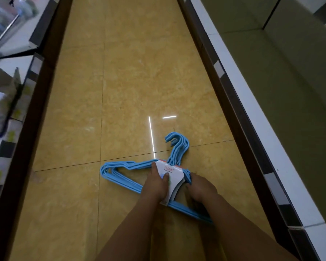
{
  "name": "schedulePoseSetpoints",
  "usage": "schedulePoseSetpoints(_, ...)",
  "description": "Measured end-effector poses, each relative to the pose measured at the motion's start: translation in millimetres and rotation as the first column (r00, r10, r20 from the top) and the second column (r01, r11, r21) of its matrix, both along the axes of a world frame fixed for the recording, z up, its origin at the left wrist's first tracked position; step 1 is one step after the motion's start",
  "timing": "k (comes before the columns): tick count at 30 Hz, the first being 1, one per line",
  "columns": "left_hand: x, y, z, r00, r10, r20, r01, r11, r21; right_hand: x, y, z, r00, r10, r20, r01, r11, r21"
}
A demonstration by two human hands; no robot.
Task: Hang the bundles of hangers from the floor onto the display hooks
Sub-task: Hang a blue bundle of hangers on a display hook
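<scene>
Both hands (174, 186) grip one bundle of blue hangers (139, 172) lying on the floor (120, 81).

Yellow tiled floor runs ahead as a long aisle, walled by a shelf unit (13, 102) on the left and a white-edged shelf (252, 113) on the right; room to lift lies mainly straight up and forward. Near the right side the bundle lies flat, hooks (177, 144) pointing away. Left hand (155, 183) clasps the white paper band (169, 178), thumb pressed on its face; right hand (199, 187) curls round the wires beside it, likely so the stack lifts together.
</scene>
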State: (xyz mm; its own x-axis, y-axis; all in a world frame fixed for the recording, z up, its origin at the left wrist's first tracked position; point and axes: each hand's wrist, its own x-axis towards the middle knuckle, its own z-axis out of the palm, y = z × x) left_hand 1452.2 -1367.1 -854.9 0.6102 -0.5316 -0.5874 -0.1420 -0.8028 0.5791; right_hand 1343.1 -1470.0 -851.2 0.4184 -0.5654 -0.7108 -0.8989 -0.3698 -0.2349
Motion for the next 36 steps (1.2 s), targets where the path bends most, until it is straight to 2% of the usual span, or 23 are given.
schedulePoseSetpoints(4, 0.2, 3.3, -5.9, 1.000, -0.016, 0.012, 0.016, 1.000, -0.020, 4.0, 9.1, -13.2, 0.998, -0.060, 0.007, 0.061, 0.997, -0.054)
schedulePoseSetpoints(7, -0.9, 5.8, -8.6, 1.000, -0.017, 0.019, 0.017, 1.000, -0.008, 6.4, 12.0, -15.5, 0.998, -0.043, -0.038, 0.039, 0.992, -0.124)
schedulePoseSetpoints(9, -1.6, 7.8, -10.5, 0.998, -0.026, 0.057, 0.025, 1.000, 0.012, 6.1, 12.0, -17.0, 0.996, -0.063, -0.058, 0.057, 0.992, -0.109)
schedulePoseSetpoints(12, 1.0, 12.7, -2.0, 0.974, -0.082, 0.212, 0.051, 0.988, 0.148, 3.8, 16.4, -15.9, 0.974, -0.224, 0.027, 0.224, 0.975, -0.007)
schedulePoseSetpoints(14, 7.4, 15.9, 8.3, 0.925, -0.121, 0.360, 0.046, 0.977, 0.210, 3.9, 20.2, -9.6, 0.905, -0.393, 0.162, 0.381, 0.919, 0.099)
schedulePoseSetpoints(16, 16.5, 16.0, 15.3, 0.879, -0.147, 0.453, 0.042, 0.971, 0.233, 5.5, 23.2, 1.7, 0.862, -0.445, 0.243, 0.430, 0.896, 0.112)
schedulePoseSetpoints(20, 30.1, 9.2, 26.2, 0.875, -0.223, 0.430, 0.094, 0.949, 0.300, 16.8, 24.2, 30.7, 0.948, -0.203, 0.245, 0.244, 0.958, -0.151)
schedulePoseSetpoints(23, 37.8, 7.5, 36.0, 0.891, -0.188, 0.412, 0.072, 0.957, 0.280, 24.7, 24.0, 53.3, 0.958, -0.094, 0.272, 0.166, 0.953, -0.255)
schedulePoseSetpoints(30, 66.9, 40.5, 99.1, 0.902, -0.130, 0.412, 0.027, 0.969, 0.245, 28.2, 11.3, 130.8, 0.953, 0.084, 0.290, 0.017, 0.944, -0.330)
schedulePoseSetpoints(33, 70.8, 50.8, 157.3, 0.931, 0.012, 0.366, -0.062, 0.990, 0.126, 33.7, 13.7, 191.1, 0.947, 0.131, 0.293, -0.031, 0.946, -0.323)
schedulePoseSetpoints(36, 71.2, 58.6, 230.1, 0.907, 0.050, 0.419, -0.110, 0.986, 0.122, 42.3, 21.5, 256.1, 0.926, 0.177, 0.334, -0.065, 0.945, -0.320)
